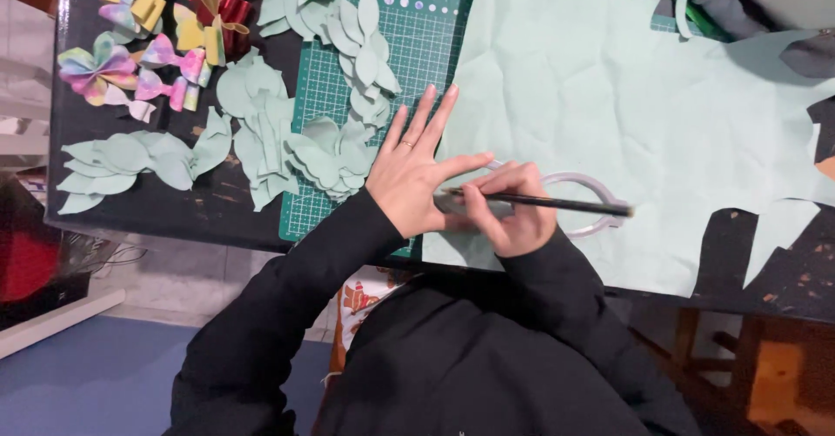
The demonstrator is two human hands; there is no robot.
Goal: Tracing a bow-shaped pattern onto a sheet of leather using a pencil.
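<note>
Leftmost, at nine o'clock, pale green cut leaves [287, 132] lie beside the cutting mat [417, 45]. Centrally, the left hand [416, 171] presses flat, fingers spread, holding nothing, on the green sheet [626, 114]. At three o'clock of it, the right hand [513, 214] pinches a dark pencil [557, 202] against a clear ring template [591, 194].

Dark table [174, 201]: cutting mat [326, 97], green sheet [609, 114]
</note>
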